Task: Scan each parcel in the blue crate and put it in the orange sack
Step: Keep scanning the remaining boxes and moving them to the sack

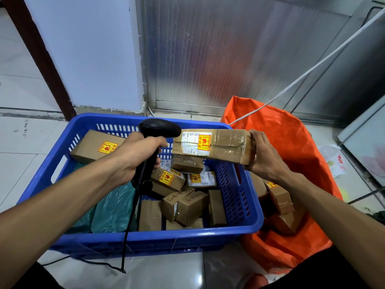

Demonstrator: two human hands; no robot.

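Two bare forearms reach forward from the bottom corners toward a blue crate (145, 240) on the tiled floor (25, 130). On the left, the left hand (133, 157) has its grip wrapped round the handle of a black barcode scanner (158, 130), fingers curled tight about it, with the scanner's head raised above the crate's far wall and facing right. Its black cable (129, 224) drops down over the crate's near rim to the floor.

On the right, the right hand (264, 157) holds one end of a long brown cardboard parcel (225, 147), thumb on top and fingers under the end, so this grip is closed on the box. That parcel hangs in the air above the far right corner of the crate, roughly level, its white shipping label (192, 140) and yellow-and-red fragile sticker (204, 141) turned upward just beside the scanner head.

Inside the crate lie many more brown boxes (187, 205), some with the same yellow stickers, some with handwriting, plus a green plastic mailer (112, 207) along the left side. An orange sack (291, 142) stands open, touching the crate's right wall, with several brown boxes (279, 197) already in it. A white cord (312, 67) runs diagonally across the metal panel (208, 59) behind.
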